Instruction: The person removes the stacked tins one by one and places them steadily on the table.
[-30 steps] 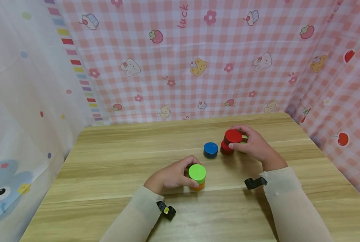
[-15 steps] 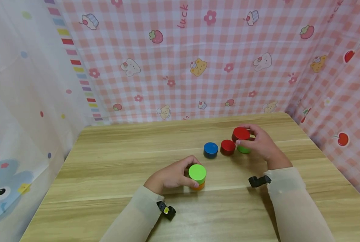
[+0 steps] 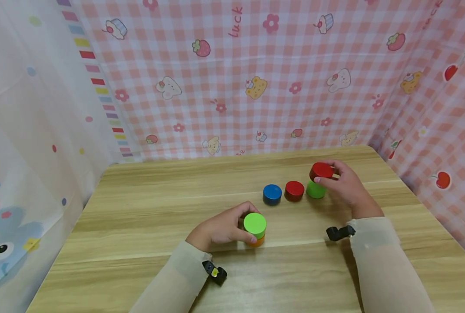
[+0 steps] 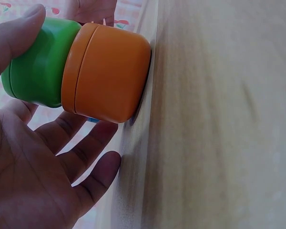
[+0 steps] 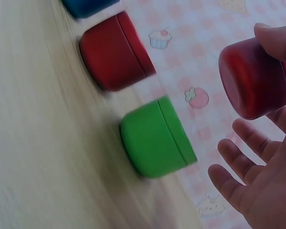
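Note:
My left hand pinches a green round tin, which sits on top of an orange tin. The orange one stands on the wooden table. At the back right, my right hand holds a red tin between thumb and forefinger, its other fingers spread loosely. This red tin hangs in the air above a second green tin, with a gap between them in the right wrist view. Left of that green tin stands another red tin, then a blue tin.
The wooden table is bounded at the back by a pink checked curtain. A white patterned curtain hangs on the left, another checked one on the right. Each sleeve carries a black strap device near the wrist.
My right hand has carried the red tin rightward, from above the standing red tin to above the green one. The left hand and its stacked tins have stayed in place.

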`<state>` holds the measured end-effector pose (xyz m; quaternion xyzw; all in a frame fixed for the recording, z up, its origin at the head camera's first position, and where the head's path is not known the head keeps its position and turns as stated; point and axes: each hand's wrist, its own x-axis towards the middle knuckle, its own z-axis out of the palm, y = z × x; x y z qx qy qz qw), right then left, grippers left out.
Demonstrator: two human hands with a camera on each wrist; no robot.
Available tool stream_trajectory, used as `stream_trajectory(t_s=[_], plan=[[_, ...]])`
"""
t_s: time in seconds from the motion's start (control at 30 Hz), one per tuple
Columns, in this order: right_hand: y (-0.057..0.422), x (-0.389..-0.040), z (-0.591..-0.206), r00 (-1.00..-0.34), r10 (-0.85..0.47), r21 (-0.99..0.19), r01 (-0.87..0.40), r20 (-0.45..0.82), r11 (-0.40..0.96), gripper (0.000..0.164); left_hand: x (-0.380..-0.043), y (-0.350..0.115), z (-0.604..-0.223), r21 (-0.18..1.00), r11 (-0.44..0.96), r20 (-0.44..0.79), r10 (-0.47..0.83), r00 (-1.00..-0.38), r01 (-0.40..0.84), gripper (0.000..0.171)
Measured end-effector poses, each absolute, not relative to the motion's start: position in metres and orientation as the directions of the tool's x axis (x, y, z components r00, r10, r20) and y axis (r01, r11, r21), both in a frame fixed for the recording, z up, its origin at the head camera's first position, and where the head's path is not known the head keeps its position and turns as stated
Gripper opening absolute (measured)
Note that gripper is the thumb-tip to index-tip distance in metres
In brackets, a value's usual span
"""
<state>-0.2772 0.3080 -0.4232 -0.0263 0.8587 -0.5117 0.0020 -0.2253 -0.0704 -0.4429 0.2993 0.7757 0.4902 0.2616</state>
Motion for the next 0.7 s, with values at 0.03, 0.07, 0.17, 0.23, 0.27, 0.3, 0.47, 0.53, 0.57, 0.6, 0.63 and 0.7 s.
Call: stream_trajectory(t_s=[0.03,0.07,0.17,0.23,0.27,0.3,0.47,0.53,0.57,0.6,0.63,0.7], plan=[[0.310,-0.277,-0.424,-0.999,-0.038,-0.880,-0.035,0.019,0.473,0.067,-0.225,-0.070,-0.443,0.917,0.339,-0.112,0.722,-0.683,0.208,0.049],[0.313,-0.277,-0.425,-1.000,-0.024,-0.879,-0.021,0.010,0.476,0.068,-0.226,-0.070,-0.444,0.917,0.339,-0.111,0.722,-0.683,0.210,0.049],[0.320,-0.278,-0.428,-1.000,0.006,-0.879,-0.002,0.006,0.477,0.068,-0.226,-0.071,-0.445,0.916,0.338,-0.108,0.725,-0.681,0.214,0.049],[0.325,-0.278,-0.431,-1.000,0.020,-0.881,-0.002,0.013,0.474,0.067,-0.226,-0.071,-0.445,0.916,0.338,-0.107,0.725,-0.680,0.217,0.049],[0.327,-0.279,-0.432,-1.000,0.027,-0.883,0.000,0.014,0.470,0.066,-0.226,-0.071,-0.445,0.915,0.339,-0.107,0.725,-0.680,0.218,0.049],[0.328,-0.279,-0.433,-0.999,0.034,-0.884,0.003,0.014,0.467,0.065,-0.226,-0.071,-0.445,0.915,0.340,-0.107,0.726,-0.679,0.219,0.049],[0.332,-0.279,-0.437,-0.998,0.064,-0.891,0.021,0.009,0.454,0.063,-0.226,-0.071,-0.446,0.914,0.341,-0.107,0.726,-0.680,0.220,0.049],[0.332,-0.279,-0.438,-0.997,0.071,-0.888,0.019,0.016,0.459,0.064,-0.226,-0.071,-0.445,0.915,0.339,-0.107,0.726,-0.679,0.218,0.049],[0.333,-0.279,-0.438,-0.997,0.075,-0.888,0.016,0.021,0.460,0.064,-0.226,-0.071,-0.445,0.916,0.338,-0.107,0.726,-0.680,0.217,0.049],[0.333,-0.279,-0.439,-0.997,0.078,-0.886,0.013,0.026,0.464,0.064,-0.226,-0.071,-0.445,0.916,0.338,-0.107,0.725,-0.680,0.217,0.049],[0.333,-0.280,-0.439,-0.996,0.081,-0.884,0.012,0.030,0.466,0.064,-0.226,-0.071,-0.445,0.916,0.338,-0.107,0.725,-0.681,0.215,0.049],[0.334,-0.280,-0.440,-0.996,0.086,-0.885,0.012,0.031,0.466,0.063,-0.226,-0.071,-0.445,0.917,0.336,-0.106,0.724,-0.682,0.214,0.049]])
